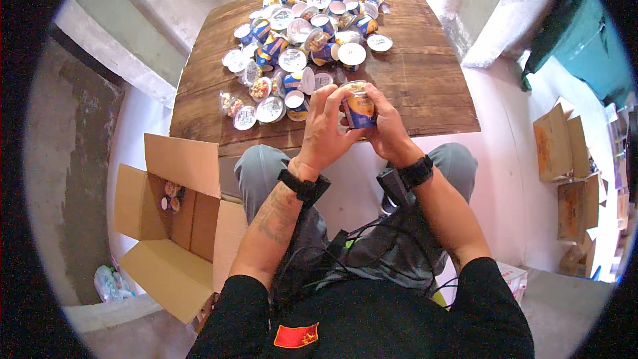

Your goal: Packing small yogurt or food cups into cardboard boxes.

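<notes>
Both hands meet above the near edge of the brown wooden plank counter (pixel 425 86): the left hand (pixel 327 126) and the right hand (pixel 384 126) each close their grip around one small blue-and-orange plastic snack cup (pixel 359 109), fingers curled on its sides, the cup upright between the palms and lifted clear of the counter. Just beyond the hands lies a heap of similar small sealed cups (pixel 307 33), spread across the counter's middle and far end. An open brown cardboard box (pixel 174 223) stands on the floor to the person's left, with a few cups inside it.
</notes>
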`<state>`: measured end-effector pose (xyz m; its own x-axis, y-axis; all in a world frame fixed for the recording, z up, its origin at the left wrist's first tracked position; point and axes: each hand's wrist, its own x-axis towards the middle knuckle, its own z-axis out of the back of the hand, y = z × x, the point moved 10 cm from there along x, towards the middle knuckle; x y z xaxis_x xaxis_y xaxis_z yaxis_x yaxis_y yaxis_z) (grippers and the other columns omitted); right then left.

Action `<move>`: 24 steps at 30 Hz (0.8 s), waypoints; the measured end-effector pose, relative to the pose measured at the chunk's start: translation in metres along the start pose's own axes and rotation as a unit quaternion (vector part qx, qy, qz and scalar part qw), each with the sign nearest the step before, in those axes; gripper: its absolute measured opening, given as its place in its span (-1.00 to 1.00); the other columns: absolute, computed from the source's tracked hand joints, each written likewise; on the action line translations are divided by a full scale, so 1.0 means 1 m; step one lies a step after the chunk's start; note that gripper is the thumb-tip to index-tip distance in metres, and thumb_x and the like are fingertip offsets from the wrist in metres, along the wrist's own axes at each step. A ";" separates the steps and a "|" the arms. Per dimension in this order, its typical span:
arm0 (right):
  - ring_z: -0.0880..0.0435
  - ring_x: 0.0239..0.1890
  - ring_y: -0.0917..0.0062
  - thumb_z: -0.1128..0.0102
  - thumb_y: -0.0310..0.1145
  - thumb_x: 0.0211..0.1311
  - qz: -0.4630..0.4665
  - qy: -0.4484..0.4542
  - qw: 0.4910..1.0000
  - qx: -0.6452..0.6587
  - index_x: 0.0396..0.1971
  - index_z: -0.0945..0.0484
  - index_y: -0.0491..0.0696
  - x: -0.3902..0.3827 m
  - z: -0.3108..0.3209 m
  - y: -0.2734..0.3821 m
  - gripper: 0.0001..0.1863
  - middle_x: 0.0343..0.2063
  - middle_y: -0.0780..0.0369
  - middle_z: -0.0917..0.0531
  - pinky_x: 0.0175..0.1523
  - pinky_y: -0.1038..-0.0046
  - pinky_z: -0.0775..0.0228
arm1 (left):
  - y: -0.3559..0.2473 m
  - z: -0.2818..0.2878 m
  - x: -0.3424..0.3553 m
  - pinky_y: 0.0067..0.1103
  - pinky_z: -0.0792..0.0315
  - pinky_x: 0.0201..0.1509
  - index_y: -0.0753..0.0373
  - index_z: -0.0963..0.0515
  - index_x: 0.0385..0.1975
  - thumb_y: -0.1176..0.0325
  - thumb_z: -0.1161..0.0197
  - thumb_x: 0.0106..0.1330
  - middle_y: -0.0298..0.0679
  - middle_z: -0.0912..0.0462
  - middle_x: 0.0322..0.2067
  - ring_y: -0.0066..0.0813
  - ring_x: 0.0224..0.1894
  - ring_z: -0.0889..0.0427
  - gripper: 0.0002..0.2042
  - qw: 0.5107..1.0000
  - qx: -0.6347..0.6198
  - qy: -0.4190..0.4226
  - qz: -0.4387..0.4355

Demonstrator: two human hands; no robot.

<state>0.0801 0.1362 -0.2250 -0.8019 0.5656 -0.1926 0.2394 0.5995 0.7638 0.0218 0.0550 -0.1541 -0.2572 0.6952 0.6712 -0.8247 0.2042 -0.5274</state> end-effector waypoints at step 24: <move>-0.65 -0.22 0.54 0.07 0.04 0.40 0.117 0.049 0.989 -0.080 -0.03 -0.45 -0.07 0.001 -0.015 0.028 -0.54 -0.20 0.24 -0.61 -0.28 0.43 -0.61 | -0.016 0.005 0.001 -0.37 -0.34 0.15 0.22 -0.32 0.03 0.54 -0.45 -0.10 -0.07 -0.36 -0.02 -0.10 0.07 -0.39 -0.37 0.995 0.057 -0.079 -0.032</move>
<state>0.0778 0.1454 -0.1946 -0.7851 0.6169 0.0559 0.3414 0.3557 0.8700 0.0324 0.0492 -0.1427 -0.2698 0.5649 0.7798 -0.8917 0.1591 -0.4238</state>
